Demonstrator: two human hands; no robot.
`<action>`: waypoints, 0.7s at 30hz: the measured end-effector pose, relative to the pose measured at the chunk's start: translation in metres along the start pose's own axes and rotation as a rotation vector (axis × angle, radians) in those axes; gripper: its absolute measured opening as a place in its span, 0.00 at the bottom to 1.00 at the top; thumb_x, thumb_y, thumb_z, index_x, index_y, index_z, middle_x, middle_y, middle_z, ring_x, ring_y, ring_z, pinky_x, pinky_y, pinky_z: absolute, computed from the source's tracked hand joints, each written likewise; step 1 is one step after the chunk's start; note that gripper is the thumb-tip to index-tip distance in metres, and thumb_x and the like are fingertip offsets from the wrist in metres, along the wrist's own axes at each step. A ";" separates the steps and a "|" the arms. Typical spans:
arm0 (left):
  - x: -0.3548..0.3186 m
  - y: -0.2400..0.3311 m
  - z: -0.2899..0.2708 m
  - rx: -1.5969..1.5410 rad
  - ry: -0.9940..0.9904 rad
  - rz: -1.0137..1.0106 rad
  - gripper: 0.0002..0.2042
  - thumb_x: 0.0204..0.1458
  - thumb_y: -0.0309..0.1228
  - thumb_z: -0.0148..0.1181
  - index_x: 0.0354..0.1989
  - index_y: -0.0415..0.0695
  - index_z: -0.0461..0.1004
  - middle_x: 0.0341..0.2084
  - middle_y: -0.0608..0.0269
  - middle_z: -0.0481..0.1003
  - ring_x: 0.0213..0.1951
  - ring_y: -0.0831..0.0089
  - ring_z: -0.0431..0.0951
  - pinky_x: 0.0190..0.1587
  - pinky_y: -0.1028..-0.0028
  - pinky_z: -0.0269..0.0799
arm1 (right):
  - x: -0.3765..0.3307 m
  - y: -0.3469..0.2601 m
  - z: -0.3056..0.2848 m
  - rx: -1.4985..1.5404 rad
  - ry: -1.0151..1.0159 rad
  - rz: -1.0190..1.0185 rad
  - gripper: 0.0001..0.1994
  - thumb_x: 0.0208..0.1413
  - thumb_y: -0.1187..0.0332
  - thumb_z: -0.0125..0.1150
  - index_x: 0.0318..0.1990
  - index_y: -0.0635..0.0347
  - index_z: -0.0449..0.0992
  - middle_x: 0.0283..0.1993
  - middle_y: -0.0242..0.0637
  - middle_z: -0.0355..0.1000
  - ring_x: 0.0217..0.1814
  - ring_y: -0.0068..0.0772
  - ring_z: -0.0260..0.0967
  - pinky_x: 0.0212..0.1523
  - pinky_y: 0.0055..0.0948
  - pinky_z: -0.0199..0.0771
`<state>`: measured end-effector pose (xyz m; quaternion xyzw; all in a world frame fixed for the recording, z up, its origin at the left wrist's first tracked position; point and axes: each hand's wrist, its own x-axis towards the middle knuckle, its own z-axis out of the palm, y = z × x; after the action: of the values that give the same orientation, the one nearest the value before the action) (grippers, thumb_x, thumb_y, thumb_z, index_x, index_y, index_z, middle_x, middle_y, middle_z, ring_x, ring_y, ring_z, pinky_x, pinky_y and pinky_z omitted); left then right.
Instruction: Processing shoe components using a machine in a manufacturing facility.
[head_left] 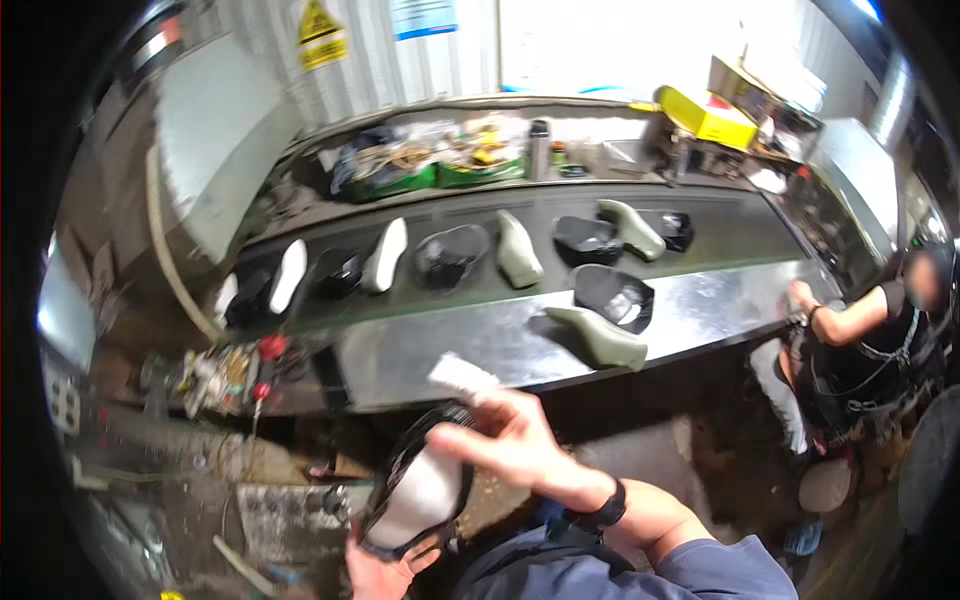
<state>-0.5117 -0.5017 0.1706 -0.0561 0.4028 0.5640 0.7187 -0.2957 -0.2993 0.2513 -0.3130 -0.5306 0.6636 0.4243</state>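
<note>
A black shoe upper with a pale underside (420, 500) is tilted in front of me, its bottom facing up. My left hand (380, 570) is closed round its lower end. At the upper end, my right hand (510, 445) has its thumb across the shoe's edge. A small white pad or folded cloth (463, 376) sticks out from the fingers of that hand; blur hides its exact kind. On the metal ledge beyond lie a grey-green sole (598, 338) and a glossy black shoe upper (612, 297).
A long dark conveyor belt (350, 300) carries several black uppers, white soles (288, 276) and grey-green soles (518, 250). Behind it stand green-edged trays (400, 175), a bottle (539, 150) and a yellow box (708, 118). A co-worker (870, 330) sits at the right end.
</note>
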 end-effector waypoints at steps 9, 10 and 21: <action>0.178 -0.051 0.105 0.726 0.158 0.082 0.17 0.66 0.33 0.53 0.59 0.39 0.66 0.46 0.47 0.76 0.48 0.56 0.81 0.50 0.60 0.79 | 0.060 -0.028 -0.472 -0.584 1.199 -0.417 0.31 0.50 0.74 0.74 0.62 0.65 0.68 0.40 0.36 0.79 0.37 0.21 0.73 0.37 0.25 0.74; 0.188 -0.053 0.120 0.747 0.207 0.031 0.18 0.65 0.32 0.55 0.59 0.36 0.67 0.47 0.48 0.76 0.48 0.59 0.81 0.52 0.64 0.78 | 0.076 -0.017 -0.524 -0.674 1.345 -0.471 0.32 0.50 0.74 0.73 0.63 0.65 0.67 0.37 0.36 0.80 0.33 0.22 0.72 0.35 0.25 0.73; 0.247 -0.049 0.092 0.878 0.463 -0.089 0.18 0.64 0.33 0.58 0.59 0.40 0.71 0.46 0.53 0.78 0.46 0.64 0.82 0.49 0.67 0.79 | 0.237 0.107 -0.699 -1.478 0.697 0.274 0.38 0.46 0.79 0.57 0.70 0.55 0.57 0.64 0.52 0.67 0.56 0.59 0.73 0.55 0.52 0.75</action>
<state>-0.4122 -0.2812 0.0552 0.1108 0.7485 0.2825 0.5896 0.1795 0.2109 -0.0126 -0.7610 -0.6252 0.0545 0.1645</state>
